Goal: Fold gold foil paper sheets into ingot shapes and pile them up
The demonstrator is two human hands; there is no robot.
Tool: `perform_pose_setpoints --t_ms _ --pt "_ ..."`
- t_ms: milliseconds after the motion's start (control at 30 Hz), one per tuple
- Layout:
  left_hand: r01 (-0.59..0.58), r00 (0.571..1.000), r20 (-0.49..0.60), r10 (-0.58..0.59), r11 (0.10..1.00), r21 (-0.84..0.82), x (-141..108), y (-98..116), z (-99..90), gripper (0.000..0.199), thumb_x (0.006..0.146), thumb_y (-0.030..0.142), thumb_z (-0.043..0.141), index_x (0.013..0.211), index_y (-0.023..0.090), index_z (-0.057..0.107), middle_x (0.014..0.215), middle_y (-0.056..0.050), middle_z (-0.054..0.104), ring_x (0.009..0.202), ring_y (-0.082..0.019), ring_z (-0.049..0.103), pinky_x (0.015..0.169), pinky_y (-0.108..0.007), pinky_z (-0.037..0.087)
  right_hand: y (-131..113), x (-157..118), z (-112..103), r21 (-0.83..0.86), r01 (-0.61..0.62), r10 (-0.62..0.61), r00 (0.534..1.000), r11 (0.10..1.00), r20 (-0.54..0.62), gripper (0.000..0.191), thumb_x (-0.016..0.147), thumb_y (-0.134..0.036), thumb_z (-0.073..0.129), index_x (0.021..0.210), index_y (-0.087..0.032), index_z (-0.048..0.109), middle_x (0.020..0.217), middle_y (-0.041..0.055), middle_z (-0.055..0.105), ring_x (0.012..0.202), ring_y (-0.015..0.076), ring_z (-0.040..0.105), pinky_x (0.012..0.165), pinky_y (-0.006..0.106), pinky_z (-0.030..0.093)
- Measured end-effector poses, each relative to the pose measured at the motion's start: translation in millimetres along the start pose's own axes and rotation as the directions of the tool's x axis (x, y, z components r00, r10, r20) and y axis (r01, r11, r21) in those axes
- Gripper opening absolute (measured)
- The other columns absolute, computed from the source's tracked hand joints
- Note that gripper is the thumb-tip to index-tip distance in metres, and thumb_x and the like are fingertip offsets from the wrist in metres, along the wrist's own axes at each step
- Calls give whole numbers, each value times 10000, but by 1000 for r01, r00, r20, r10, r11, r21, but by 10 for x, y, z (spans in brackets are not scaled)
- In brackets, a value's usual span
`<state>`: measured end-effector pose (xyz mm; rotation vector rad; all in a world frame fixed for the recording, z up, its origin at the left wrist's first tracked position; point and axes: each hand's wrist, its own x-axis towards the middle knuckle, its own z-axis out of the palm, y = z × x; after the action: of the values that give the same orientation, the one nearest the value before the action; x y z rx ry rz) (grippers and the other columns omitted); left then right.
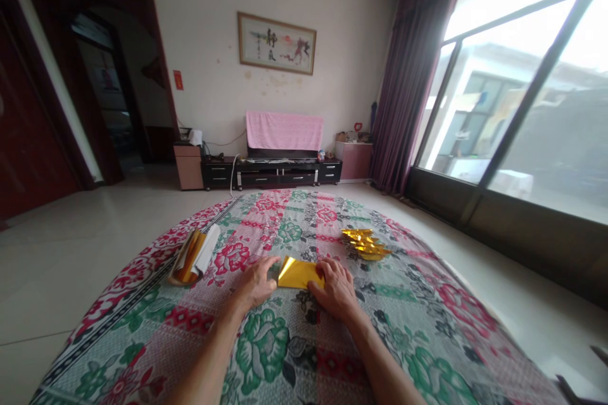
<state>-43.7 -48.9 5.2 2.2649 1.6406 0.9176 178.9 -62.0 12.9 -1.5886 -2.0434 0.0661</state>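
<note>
A sheet of gold foil paper [297, 273], folded into a flat strip, lies on the flowered tablecloth in front of me. My left hand [259, 281] is at its left end, thumb and forefinger apart in a curve with a small gap to the paper. The right end is gripped by my right hand [336, 284], its thumb on the near edge and its fingers bent over the far side. Beyond that hand stands a group of folded gold foil ingots [365, 243], nested in a row. To the left is a curled stack of gold and white paper sheets [192, 257].
The round table wears a red, green and grey flowered tablecloth [294, 231]. Across the floor, a low black cabinet [280, 173] carries something draped with a pink cloth [285, 130]. A large window [522, 94] and a purple curtain [413, 75] are at the right.
</note>
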Motion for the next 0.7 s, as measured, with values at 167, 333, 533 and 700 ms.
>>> perform_pose_setpoints --t_ms 167,333,533,700 --pt "91 981 -167 -94 996 -26 19 -10 106 401 672 50 420 1002 145 625 1107 -91 631 1092 -192 555 997 -314 410 10 -4 34 -18 -22 22 1000 1000 -6 440 740 -398 533 1145 -231 490 1227 72 521 1162 235 418 959 391 261" --pt "25 937 -349 -19 1000 14 14 178 46 229 780 181 466 943 185 626 964 -76 645 957 -206 589 897 -337 465 14 -16 55 -14 -21 20 999 1000 -47 510 722 -384 560 1199 -231 460 1294 90 465 1187 247 403 969 392 267" --pt "-364 901 -241 362 931 38 -5 438 13 237 772 72 451 833 191 648 867 -41 632 856 -170 564 819 -302 461 21 -29 79 -28 -14 11 996 1000 -93 480 706 -359 589 1158 -227 496 1317 93 427 1192 268 389 944 388 301" --pt "-370 925 -73 373 928 50 -48 441 91 221 765 73 489 776 205 666 859 -25 638 842 -171 556 814 -316 441 24 -36 82 -45 8 -13 994 999 -109 375 722 -363 591 1071 -232 550 1276 84 463 1172 263 400 939 380 301"
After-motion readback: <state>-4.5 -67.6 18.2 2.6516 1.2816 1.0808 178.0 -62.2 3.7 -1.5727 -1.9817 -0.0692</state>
